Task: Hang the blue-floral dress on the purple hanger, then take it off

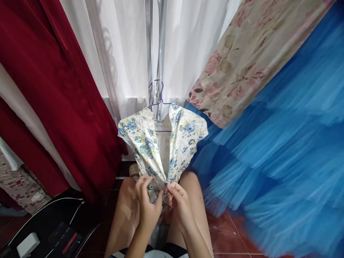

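Note:
A white cap-sleeved floral top (150,143), printed with blue roses and green leaves, hangs from a purple wire hanger (162,91) in front of my knees. Its front is parted in a V, and the two edges meet low down at my fingers. My right hand (179,202) pinches the cloth at that meeting point between thumb and fingertips. Just left of it, my left hand (149,202) has thumb and fingers spread, with the fingertips over the lower left panel; whether they touch the cloth I cannot tell. The top's hem is partly hidden behind my hands.
Dark red cloth (61,82) hangs at left; a blue tiered tulle dress (282,154) and a beige floral dress (242,61) hang at right. Behind are a white curtain (123,46) and metal pole (161,43). A white charger (28,244) with cables lies lower left. Red tiles (228,233) cover the floor.

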`<control>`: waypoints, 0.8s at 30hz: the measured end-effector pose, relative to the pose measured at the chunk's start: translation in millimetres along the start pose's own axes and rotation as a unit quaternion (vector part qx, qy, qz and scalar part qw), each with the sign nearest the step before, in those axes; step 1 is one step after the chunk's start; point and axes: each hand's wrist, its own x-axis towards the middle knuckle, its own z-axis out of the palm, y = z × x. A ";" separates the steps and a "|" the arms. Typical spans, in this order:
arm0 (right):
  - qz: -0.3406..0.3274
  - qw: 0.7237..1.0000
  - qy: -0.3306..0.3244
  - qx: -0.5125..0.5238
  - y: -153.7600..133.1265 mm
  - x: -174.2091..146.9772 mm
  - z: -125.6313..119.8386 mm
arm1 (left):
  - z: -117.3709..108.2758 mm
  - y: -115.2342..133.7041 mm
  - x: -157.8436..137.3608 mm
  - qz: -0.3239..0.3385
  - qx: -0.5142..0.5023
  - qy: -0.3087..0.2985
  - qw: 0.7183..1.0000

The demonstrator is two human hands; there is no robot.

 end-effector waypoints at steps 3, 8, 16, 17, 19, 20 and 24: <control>-0.013 0.999 -0.013 -0.036 -1.2 -1.7 3.6 | 12.5 -2.6 -10.5 -0.012 -0.047 -0.100 0.994; -0.007 0.993 -0.041 -0.110 -6.6 -2.8 2.2 | 11.7 -1.4 -3.2 -0.040 -0.100 -0.193 0.975; 0.025 0.993 -0.071 -0.095 -45.5 37.8 16.4 | -12.5 -2.5 6.8 -0.007 -0.034 -0.223 0.974; 0.020 0.993 -0.077 -0.092 -62.8 50.4 24.7 | -16.9 -4.3 8.6 0.004 -0.011 -0.228 0.973; 0.017 0.992 -0.091 -0.086 -102.0 79.0 45.9 | -24.8 -7.7 12.5 0.026 0.027 -0.244 0.969; 0.006 0.992 -0.099 -0.082 -121.7 93.7 57.9 | -27.7 -9.0 14.3 0.035 0.040 -0.251 0.967; -0.022 0.991 -0.107 -0.072 -181.2 143.0 100.4 | -27.5 -12.7 15.1 0.053 0.062 -0.255 0.963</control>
